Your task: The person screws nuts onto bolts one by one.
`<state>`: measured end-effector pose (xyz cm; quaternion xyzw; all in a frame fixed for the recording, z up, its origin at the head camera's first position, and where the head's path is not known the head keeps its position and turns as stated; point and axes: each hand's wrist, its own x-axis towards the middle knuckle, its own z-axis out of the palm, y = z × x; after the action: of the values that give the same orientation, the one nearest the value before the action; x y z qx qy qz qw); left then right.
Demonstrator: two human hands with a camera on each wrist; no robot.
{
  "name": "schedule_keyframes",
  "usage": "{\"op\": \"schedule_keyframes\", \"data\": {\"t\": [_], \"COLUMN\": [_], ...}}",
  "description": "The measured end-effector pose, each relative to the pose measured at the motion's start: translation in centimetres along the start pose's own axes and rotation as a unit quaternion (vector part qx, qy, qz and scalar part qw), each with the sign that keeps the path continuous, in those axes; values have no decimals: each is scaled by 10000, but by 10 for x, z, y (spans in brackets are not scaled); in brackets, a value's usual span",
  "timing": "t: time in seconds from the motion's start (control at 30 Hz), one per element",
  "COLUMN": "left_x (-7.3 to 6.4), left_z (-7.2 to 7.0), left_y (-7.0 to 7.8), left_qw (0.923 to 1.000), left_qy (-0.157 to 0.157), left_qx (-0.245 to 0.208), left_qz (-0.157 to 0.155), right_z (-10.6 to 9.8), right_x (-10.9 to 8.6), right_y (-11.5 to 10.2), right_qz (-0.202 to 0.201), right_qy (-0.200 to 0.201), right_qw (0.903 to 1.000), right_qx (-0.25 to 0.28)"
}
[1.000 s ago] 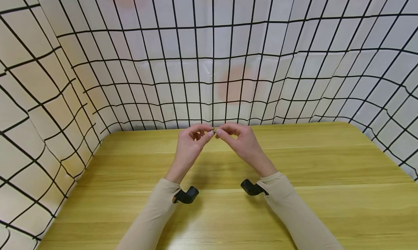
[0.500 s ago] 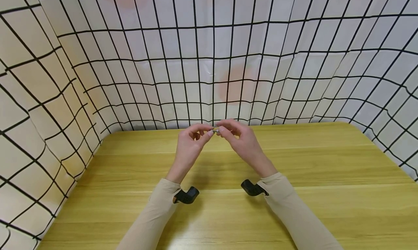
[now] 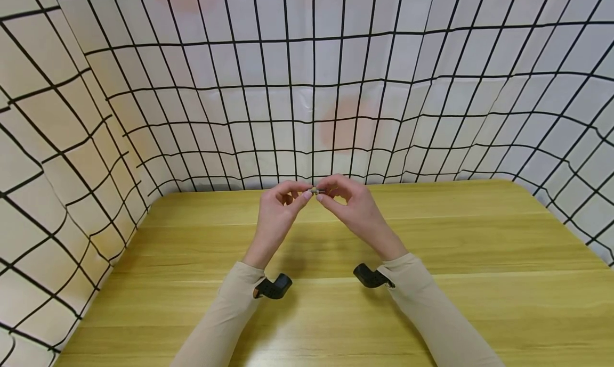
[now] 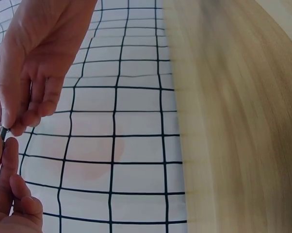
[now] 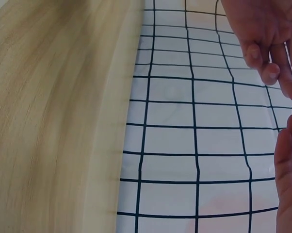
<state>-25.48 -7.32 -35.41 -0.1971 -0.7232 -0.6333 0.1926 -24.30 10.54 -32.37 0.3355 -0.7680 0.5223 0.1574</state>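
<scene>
In the head view, a small metal piece like a bolt [image 3: 314, 191], with a brass-toned middle, is held level between both hands above the table's far edge. My left hand [image 3: 280, 204] pinches its left end between thumb and forefinger. The right hand [image 3: 355, 204] has thumb and forefinger curled about the right end, where a thin dark shaft shows between them. In the left wrist view the metal piece [image 4: 4, 132] is a dark sliver between the fingertips of the two hands. Fingers hide most of it in the right wrist view.
Beneath the hands lies a wood-grained table [image 3: 307, 314]. White sheeting with a black grid [image 3: 307, 100] rises behind it and along both sides. A black camera mount [image 3: 274, 287] sits on the left wrist and another camera mount [image 3: 370, 275] on the right.
The right hand's fingertips shifted slightly right, baring the metal piece, then came back left with thumb and forefinger wider apart. More of the piece shows now. The left hand has barely moved.
</scene>
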Motion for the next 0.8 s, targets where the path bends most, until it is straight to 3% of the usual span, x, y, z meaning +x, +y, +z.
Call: {"op": "schedule_keyframes", "data": {"t": [0.17, 0.33, 0.47, 0.8], "left_x": [-1, -1, -1, -1], "left_z": [0, 0, 1, 1], "left_y": [0, 2, 2, -1], "left_qw": [10000, 9999, 9999, 9998], "left_qy": [-10, -81, -124, -126], "left_qx": [1, 8, -5, 17], "left_qz": [41, 107, 120, 162], "right_z": [0, 2, 3, 2], "right_x": [-1, -1, -1, -2], "right_y": [0, 21, 34, 36], "right_qz": [312, 526, 489, 488], "right_qy": [13, 55, 100, 120], "right_qw": [9995, 9986, 9987, 9987], "right_qx": [15, -27, -112, -126]}}
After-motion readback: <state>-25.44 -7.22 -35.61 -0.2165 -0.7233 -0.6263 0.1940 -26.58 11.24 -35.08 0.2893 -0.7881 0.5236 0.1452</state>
